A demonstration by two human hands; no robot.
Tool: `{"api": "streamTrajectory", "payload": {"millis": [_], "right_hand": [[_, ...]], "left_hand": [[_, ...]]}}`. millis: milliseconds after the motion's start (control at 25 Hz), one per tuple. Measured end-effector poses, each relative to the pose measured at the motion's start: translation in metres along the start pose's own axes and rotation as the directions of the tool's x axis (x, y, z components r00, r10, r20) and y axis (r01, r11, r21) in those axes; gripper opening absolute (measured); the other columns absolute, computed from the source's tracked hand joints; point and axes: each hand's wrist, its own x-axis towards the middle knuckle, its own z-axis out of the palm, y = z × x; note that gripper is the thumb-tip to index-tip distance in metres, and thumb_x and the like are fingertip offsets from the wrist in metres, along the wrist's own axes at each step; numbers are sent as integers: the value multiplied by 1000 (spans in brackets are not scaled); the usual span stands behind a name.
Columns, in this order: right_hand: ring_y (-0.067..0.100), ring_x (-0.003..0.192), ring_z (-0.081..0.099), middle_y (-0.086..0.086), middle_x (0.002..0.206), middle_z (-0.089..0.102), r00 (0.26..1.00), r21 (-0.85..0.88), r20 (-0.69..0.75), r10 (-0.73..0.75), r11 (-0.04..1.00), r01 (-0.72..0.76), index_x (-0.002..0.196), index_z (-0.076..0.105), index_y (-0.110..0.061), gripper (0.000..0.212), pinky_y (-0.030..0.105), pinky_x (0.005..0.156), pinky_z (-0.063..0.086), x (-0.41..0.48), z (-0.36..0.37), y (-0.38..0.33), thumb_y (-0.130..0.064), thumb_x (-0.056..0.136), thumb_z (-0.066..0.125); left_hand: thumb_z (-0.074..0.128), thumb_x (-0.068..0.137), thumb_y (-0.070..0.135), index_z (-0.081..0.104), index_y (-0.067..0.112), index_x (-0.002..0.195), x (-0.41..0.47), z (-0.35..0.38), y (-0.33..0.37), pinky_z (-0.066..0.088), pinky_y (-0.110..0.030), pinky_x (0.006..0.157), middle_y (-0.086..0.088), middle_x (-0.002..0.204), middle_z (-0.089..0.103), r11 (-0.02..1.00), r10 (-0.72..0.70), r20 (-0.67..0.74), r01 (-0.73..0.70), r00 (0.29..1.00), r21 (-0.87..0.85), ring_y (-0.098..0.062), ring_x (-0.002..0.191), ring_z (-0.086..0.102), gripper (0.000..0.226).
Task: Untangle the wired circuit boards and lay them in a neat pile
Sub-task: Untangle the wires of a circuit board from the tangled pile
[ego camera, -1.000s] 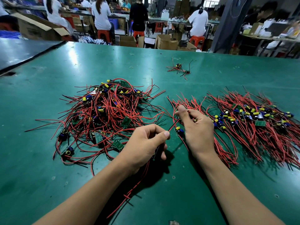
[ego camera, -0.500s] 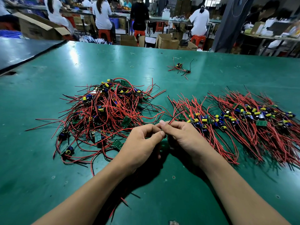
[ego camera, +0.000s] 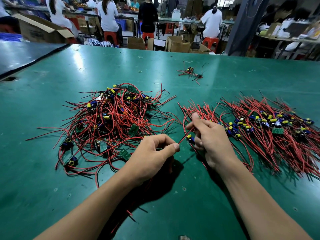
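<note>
Just right of the tangled heap, the left hand pinches a red lead while the right hand holds its circuit board, which looks light with springy wires and is probably best gripped by its stiff edge.

Green tabletop in front, scuffed and shiny, with a small yellow ring lying far back. Behind, open cardboard boxes on the floor. Further back, people in white tops seated on red stools, near a dark pillar.
</note>
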Motion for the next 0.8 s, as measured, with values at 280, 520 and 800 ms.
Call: {"api": "streamTrajectory", "payload": {"millis": [280, 520, 800], "right_hand": [[6, 35, 26, -5, 52, 34, 993, 141, 91, 73, 986, -86, 77, 65, -8, 49, 17, 37, 21, -4, -1, -5, -56, 87, 62], [8, 41, 35, -5, 60, 44, 991, -7, 129, -22, 1000, 23, 96, 71, -10, 72, 19, 42, 26, -7, -1, -4, -76, 68, 62], [10, 41, 41, -5, 61, 49, 983, -96, 167, -83, 990, 100, 97, 65, -2, 76, 19, 41, 31, -8, 3, 2, -74, 73, 62]], "left_hand": [[63, 94, 21, 67, 5, 87, -2, 4, 3, 47, -24, 49, -5, 59, 62, 995, -59, -34, 56, 998, -87, -21, 48, 60, 18], [35, 96, 57, 57, 5, 120, 11, -7, 15, 60, -39, 74, -18, 100, 73, 732, -283, -9, 211, 959, -647, -30, 89, 72, 62], [32, 91, 67, 52, 4, 127, 12, -12, 15, 56, -49, 86, -25, 112, 69, 643, -254, -5, 164, 967, -748, -39, 105, 67, 75]]}}
